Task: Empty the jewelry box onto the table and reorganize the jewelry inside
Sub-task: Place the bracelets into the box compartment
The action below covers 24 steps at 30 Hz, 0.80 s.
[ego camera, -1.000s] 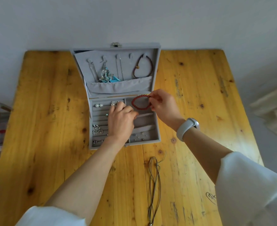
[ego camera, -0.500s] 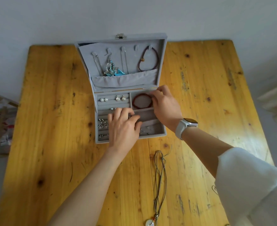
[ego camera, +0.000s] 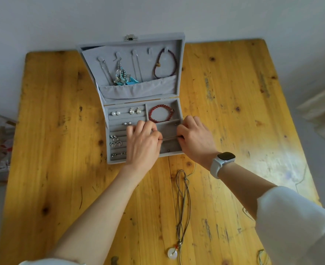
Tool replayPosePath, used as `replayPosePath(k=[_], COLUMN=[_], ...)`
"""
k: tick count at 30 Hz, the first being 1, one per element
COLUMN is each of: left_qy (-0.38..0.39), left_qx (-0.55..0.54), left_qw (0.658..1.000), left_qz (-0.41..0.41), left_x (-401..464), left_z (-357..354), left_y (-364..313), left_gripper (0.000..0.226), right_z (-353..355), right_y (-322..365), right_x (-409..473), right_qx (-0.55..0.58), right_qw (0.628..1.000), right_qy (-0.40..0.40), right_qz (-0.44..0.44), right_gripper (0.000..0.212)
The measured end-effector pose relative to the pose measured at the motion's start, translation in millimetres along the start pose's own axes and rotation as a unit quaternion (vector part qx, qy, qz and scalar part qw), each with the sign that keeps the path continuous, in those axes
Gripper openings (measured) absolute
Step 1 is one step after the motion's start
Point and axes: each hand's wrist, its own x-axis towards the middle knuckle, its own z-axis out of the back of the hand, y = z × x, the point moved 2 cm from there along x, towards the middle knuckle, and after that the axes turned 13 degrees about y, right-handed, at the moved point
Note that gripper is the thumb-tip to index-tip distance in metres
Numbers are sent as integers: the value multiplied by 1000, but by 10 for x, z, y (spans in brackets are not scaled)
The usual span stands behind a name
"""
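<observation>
1. The left hand (ego camera: 141, 143) and the right hand (ego camera: 195, 139) work over the lower right part of an open grey jewelry box (ego camera: 179, 73), each pinching one end of a thin grey divider strip (ego camera: 169, 138) that runs between them across the compartments.
2. The left hand's fingers curl over the middle of the tray; the right hand's fingers curl at the tray's right wall, and a white smartwatch (ego camera: 222, 162) sits on that wrist.
3. A red bead bracelet (ego camera: 160, 113) lies in the upper right compartment of the tray, just beyond both hands.
4. On the left side of the tray, the ring rolls hold pearl studs (ego camera: 115, 113), silver earrings (ego camera: 135, 111) and heart-shaped earrings (ego camera: 115, 143).
5. The raised lid holds a turquoise drop earring (ego camera: 122, 76) and a dark purple bead bracelet (ego camera: 165, 64), hung above a grey fabric pocket (ego camera: 138, 89).
6. The box stands at the far edge of a yellow wooden surface (ego camera: 52, 131), against a pale wall.
7. A cord necklace (ego camera: 183, 203) with a white ring pendant (ego camera: 172, 252) lies stretched on the surface near the person, apart from the box.
8. White sleeves cover both upper arms.
</observation>
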Motion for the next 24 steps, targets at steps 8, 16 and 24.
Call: replayPosePath(k=[8,16,24], left_qy=[3,12,-11], left_qx=[11,-19,-149], left_qw=[999,997,987], left_qz=[42,71,52], left_x=[-54,-96,-859], left_z=[-37,60,-59], left_y=[-45,-124,-976], left_gripper=[11,16,27], right_z=[-31,58,50], right_y=[70,28,-316], right_x=[-30,-215,-1293], right_qx=[-15,104,288], right_qw=[1000,993,951], right_qy=[2,51,-49], right_qz=[-18,-18,-100], right_gripper=[14,34,22])
